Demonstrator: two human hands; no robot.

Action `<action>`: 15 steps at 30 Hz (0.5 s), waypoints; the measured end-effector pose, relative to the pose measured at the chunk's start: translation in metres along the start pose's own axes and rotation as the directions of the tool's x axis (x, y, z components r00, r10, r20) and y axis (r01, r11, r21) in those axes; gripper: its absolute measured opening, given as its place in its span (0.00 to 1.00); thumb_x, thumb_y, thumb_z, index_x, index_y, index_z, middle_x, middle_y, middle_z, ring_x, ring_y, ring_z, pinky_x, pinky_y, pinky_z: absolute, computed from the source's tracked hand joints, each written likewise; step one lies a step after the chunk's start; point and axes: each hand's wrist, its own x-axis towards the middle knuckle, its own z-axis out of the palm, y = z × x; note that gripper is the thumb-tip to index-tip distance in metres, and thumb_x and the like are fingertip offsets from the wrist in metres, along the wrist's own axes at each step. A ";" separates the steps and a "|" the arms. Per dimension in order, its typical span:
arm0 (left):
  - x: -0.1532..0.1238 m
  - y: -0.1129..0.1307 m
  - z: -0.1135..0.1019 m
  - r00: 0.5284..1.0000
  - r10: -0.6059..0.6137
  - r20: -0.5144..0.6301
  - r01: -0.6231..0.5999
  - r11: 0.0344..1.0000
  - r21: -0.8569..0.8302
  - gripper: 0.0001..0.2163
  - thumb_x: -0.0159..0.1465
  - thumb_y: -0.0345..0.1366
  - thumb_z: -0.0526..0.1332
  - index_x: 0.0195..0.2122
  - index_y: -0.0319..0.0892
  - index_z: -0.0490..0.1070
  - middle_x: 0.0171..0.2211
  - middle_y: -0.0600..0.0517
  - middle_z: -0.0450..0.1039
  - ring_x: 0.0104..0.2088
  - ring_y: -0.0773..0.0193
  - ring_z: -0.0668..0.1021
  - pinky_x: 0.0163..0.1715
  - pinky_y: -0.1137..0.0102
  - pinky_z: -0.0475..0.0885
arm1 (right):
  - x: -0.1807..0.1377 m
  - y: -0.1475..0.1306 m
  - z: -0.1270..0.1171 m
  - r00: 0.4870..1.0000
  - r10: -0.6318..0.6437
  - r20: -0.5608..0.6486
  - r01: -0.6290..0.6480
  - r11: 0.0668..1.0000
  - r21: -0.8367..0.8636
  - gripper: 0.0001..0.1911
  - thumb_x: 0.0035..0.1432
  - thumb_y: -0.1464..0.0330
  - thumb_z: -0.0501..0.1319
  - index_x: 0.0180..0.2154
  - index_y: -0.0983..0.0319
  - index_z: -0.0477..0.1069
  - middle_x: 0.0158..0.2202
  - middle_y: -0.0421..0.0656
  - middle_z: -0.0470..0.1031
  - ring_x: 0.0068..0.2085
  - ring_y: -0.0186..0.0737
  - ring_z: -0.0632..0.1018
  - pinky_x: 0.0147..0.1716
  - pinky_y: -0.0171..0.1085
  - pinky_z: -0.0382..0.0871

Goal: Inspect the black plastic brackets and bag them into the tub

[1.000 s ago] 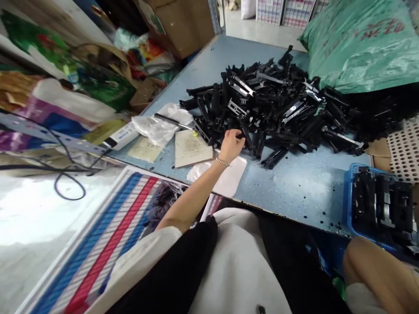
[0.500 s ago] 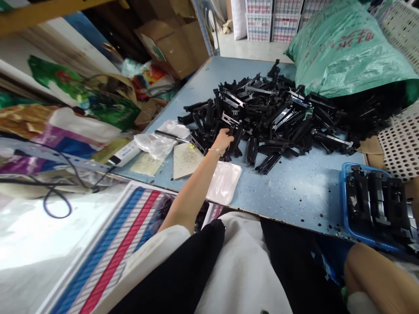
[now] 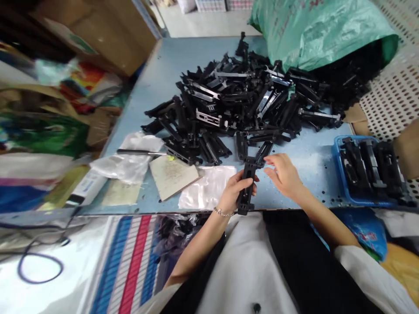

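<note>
My left hand (image 3: 236,190) is closed around a long black plastic part (image 3: 248,185), held upright over the table's front edge. Just right of the part's upper end is my right hand (image 3: 284,174), its thumb and fingers apart with nothing seen between them. Its fingertips come close to the part; whether they touch it I cannot tell. Beyond both hands lies a large pile of similar black parts (image 3: 225,100), some with shiny metal strips. A clear plastic bag (image 3: 209,187) lies flat on the table beside my left hand.
On the blue table (image 3: 314,174), a blue basket (image 3: 338,174) at right holds several black parts. A green sack (image 3: 314,35) spills more at the back. A square board (image 3: 173,178) and a screwdriver-like tool (image 3: 140,152) lie left. A striped crate (image 3: 131,261) stands below.
My left hand has come back from the pile toward my body with a black part in it. My right hand has risen from the lower right to beside the part. The view has shifted.
</note>
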 end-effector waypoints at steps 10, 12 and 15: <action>0.010 -0.017 0.004 0.993 -0.076 -0.087 0.069 0.994 -0.084 0.21 0.54 0.49 0.73 0.40 0.40 0.74 0.32 0.52 0.76 0.26 0.68 0.77 0.27 0.72 0.73 | -0.008 0.014 0.025 0.940 0.266 0.213 -0.323 0.894 0.310 0.23 0.77 0.56 0.42 0.34 0.59 0.65 0.29 0.39 0.70 0.31 0.36 0.71 0.33 0.37 0.68; 0.017 -0.016 0.000 0.988 -0.085 -0.131 0.068 0.990 -0.127 0.21 0.54 0.51 0.72 0.37 0.40 0.73 0.29 0.53 0.75 0.25 0.68 0.76 0.26 0.73 0.72 | -0.021 0.005 0.024 0.966 0.132 0.222 -0.179 0.962 0.206 0.23 0.75 0.53 0.45 0.36 0.60 0.68 0.32 0.42 0.73 0.34 0.39 0.72 0.35 0.39 0.67; 0.024 -0.013 0.001 0.981 -0.149 -0.123 0.122 0.971 -0.206 0.22 0.53 0.52 0.72 0.38 0.40 0.73 0.26 0.54 0.74 0.25 0.68 0.76 0.25 0.74 0.71 | -0.040 -0.012 0.026 0.959 -0.140 0.245 0.162 0.984 -0.070 0.22 0.73 0.52 0.52 0.40 0.63 0.72 0.36 0.48 0.76 0.37 0.44 0.72 0.35 0.41 0.65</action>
